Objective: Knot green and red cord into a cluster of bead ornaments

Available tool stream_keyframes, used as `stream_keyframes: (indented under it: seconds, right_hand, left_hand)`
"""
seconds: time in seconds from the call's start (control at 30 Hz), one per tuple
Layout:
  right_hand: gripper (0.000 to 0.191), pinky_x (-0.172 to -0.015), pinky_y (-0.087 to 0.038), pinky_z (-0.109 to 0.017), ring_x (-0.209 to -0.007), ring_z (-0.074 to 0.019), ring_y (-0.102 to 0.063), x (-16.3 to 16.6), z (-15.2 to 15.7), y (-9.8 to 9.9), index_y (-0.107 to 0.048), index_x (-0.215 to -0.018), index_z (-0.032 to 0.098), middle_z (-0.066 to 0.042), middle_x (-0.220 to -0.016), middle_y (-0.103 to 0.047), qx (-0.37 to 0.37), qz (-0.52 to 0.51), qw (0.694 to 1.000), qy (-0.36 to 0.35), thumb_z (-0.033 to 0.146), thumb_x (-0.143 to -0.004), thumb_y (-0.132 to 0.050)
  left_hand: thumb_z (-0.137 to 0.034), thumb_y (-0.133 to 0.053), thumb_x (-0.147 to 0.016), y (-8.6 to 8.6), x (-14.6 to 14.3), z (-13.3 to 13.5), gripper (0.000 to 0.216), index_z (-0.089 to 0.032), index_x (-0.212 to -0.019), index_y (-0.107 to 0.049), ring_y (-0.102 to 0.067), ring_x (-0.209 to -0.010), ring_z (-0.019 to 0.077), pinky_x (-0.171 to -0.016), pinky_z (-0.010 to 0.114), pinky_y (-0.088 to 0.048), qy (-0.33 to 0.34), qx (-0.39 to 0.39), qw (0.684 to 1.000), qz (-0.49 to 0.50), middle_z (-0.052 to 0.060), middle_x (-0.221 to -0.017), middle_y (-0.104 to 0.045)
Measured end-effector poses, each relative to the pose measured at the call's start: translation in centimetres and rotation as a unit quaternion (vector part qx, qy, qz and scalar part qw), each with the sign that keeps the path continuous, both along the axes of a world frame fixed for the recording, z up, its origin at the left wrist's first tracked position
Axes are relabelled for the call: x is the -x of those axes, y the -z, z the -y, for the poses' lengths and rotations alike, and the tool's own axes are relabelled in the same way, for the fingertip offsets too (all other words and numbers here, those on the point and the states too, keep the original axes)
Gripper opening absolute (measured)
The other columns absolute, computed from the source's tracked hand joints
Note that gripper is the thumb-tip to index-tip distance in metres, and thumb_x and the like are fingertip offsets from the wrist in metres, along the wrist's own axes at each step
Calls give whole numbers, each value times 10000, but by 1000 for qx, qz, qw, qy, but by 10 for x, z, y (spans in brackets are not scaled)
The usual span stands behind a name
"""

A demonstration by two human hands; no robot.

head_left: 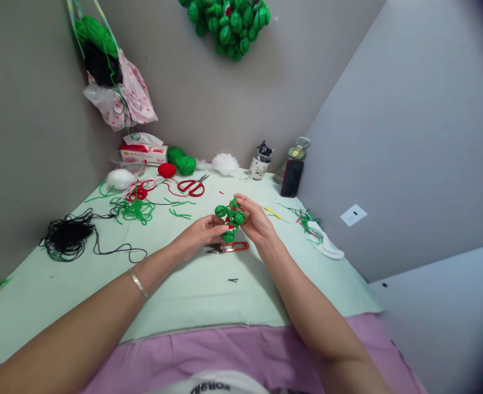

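Both my hands meet over the middle of the pale green table (208, 295), holding a small cluster of green crocheted balls with a red part (230, 218). My left hand (202, 232) pinches its lower left side with fingers closed. My right hand (254, 219) curls around its right side and top. A small red thread snip (228, 248) lies on the table just below the hands.
Red scissors (192, 186), green yarn strands (132, 209), a black yarn tangle (67, 236), red and green yarn balls (181, 160), white stuffing (225, 163), a tissue box (143, 153), a jar (259, 164), a bottle and dark phone (291, 176) stand farther back. Bags hang on the left wall.
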State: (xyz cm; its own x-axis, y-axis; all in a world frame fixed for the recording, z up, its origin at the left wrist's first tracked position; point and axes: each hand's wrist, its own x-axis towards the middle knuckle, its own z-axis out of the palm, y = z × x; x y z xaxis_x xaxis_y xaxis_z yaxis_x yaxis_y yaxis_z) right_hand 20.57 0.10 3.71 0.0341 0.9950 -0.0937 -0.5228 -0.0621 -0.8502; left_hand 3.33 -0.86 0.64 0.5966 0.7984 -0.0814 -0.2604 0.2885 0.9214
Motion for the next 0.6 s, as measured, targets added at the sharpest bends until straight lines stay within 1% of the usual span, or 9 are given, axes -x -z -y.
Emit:
stream_keyframes:
  seconds: [0.07, 0.13, 0.23, 0.3, 0.37, 0.43, 0.53, 0.6]
  right_hand:
    - [271, -584, -520, -199, -641, -109, -641, 2, 0, 1, -690, -858, 178, 12, -709, -702, -2, -6, 1000, -1, 169, -613, -804]
    - [285, -605, -534, -209, -672, -122, -659, 2, -1, 2, -688, -870, 185, 9, -724, -709, -6, -7, 1000, 3, 176, -613, -810]
    - [312, -626, -545, -222, -652, -121, -654, -5, -4, 1, -682, -851, 184, 17, -697, -698, -15, 1, 999, 38, 161, -578, -831]
    - [327, -640, -550, -225, -620, -105, -634, -11, -5, -1, -679, -833, 180, 24, -683, -688, -25, 12, 997, 66, 150, -552, -843]
    - [325, -676, -559, -236, -647, -102, -634, -15, -6, -3, -681, -834, 181, 21, -705, -686, -42, 32, 996, 73, 167, -556, -849]
    - [306, -712, -566, -252, -707, -110, -641, -16, -5, -4, -686, -839, 186, 18, -745, -680, -68, 62, 993, 70, 206, -581, -849]
    - [277, -716, -571, -262, -737, -109, -622, -13, -3, -4, -691, -832, 196, 25, -771, -648, -109, 109, 985, 82, 251, -606, -843]
    - [265, -687, -568, -257, -737, -110, -610, -10, -2, -4, -692, -836, 200, 27, -773, -631, -124, 129, 980, 90, 272, -623, -833]
  left_hand:
    - [-343, -808, -742, 2, -2, 1, 333, -147, -936, -621, -648, -893, 181, -921, 396, -513, -25, 11, 1000, -6, 46, -988, -625]
    - [-305, -817, -722, 1, -2, 1, 324, -150, -920, -612, -647, -863, 172, -882, 365, -522, -32, 14, 999, -15, 33, -947, -626]
    - [-279, -789, -736, -3, -1, 2, 267, -155, -889, -609, -654, -809, 171, -847, 354, -532, 4, 20, 1000, -19, 25, -880, -640]
    - [-292, -736, -792, -8, 0, 4, 194, -155, -857, -616, -637, -721, 139, -875, 376, -541, 34, 22, 999, 6, 3, -812, -623]
    - [-293, -692, -838, -10, 1, 4, 155, -148, -833, -635, -599, -659, 106, -914, 400, -546, 39, 23, 998, 38, -15, -768, -597]
    - [-296, -677, -858, -11, 1, 4, 158, -138, -851, -668, -613, -709, 120, -930, 416, -554, 24, 29, 998, 54, 4, -797, -618]
    - [-349, -658, -886, -9, 1, 3, 243, -123, -964, -706, -651, -947, 188, -970, 419, -545, -1, 33, 997, 70, 82, -1013, -684]
    - [-360, -655, -893, -9, 1, 2, 274, -113, -998, -707, -641, -1039, 208, -1002, 417, -529, -13, 34, 996, 87, 112, -1115, -684]
